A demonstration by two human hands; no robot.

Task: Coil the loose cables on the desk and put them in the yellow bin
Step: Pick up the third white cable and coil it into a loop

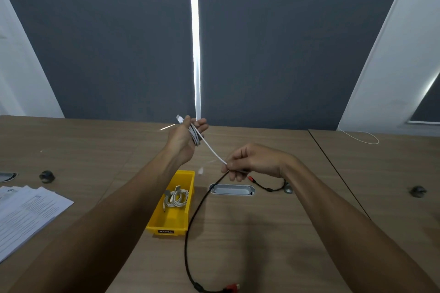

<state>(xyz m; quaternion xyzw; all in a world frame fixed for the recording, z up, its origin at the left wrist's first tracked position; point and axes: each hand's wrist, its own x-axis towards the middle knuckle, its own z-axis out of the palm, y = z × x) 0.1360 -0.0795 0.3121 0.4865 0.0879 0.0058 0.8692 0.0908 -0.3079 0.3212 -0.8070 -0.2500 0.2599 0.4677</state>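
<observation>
My left hand [184, 139] is raised above the desk and grips a partly wound white cable [209, 146], whose plug sticks out above the fingers. A straight length of that cable runs down to my right hand [250, 162], which pinches its far end. Below my hands stands the yellow bin [175, 217] with a coiled white cable [177, 198] inside. A black cable [190, 226] with red plugs lies loose on the desk, curving from under my right hand to the front edge.
A stack of printed papers [26, 209] lies at the left. A metal cable grommet [232, 190] is set into the wooden desk [262, 233] right of the bin. Small dark knobs [47, 176] sit left and right. Another thin white cable [362, 137] loops at the back right.
</observation>
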